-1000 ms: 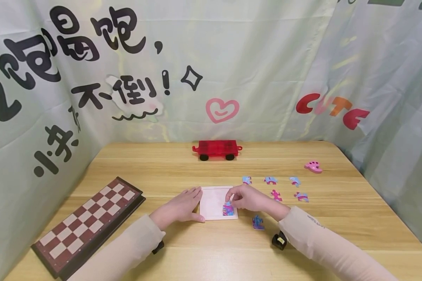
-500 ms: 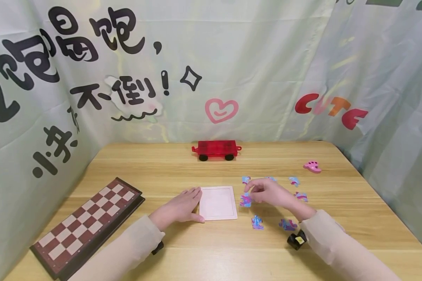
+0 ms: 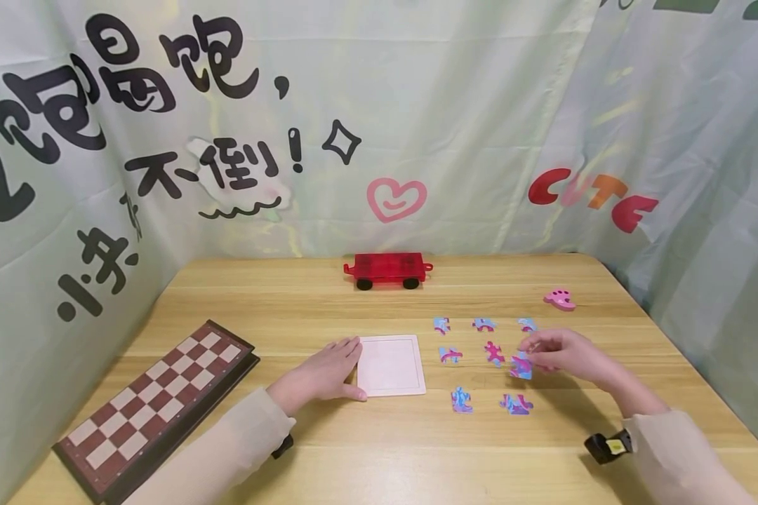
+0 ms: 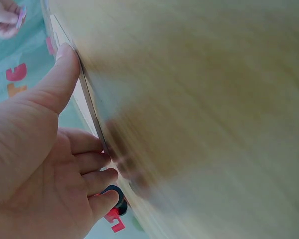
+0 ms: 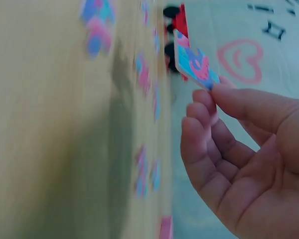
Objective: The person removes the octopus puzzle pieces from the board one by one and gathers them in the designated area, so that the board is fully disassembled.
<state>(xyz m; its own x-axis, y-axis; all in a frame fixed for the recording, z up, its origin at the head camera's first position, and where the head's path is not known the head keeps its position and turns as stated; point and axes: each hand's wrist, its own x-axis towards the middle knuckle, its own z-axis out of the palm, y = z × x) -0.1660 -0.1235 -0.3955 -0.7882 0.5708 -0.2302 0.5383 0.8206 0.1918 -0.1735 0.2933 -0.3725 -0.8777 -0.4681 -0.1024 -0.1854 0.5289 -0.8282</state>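
Note:
A pink square puzzle tray (image 3: 391, 366) lies flat with its recess bare. Along its left edge rests my left hand (image 3: 325, 369), fingers at the upper corner and thumb at the lower one. In the left wrist view the thumb and fingers (image 4: 97, 181) are extended against the tray's side. To the right, my right hand (image 3: 568, 356) pinches a pink, blue and purple jigsaw piece (image 5: 194, 62) between thumb and fingertips. The right wrist view shows that piece raised above the table. Several similar jigsaw pieces (image 3: 494, 353) lie spread in rows between the tray and my right hand.
A red toy wagon (image 3: 388, 268) with black wheels stands at the back of the wooden table (image 3: 366, 456). A folded checkered chessboard (image 3: 154, 407) lies at the left. A pink paw-like object (image 3: 561, 299) sits at the back right. Printed cloth hangs behind.
My right hand has moved right from the tray, carrying the jigsaw piece out of the recess and past the other pieces. The left hand has stayed at the tray's edge.

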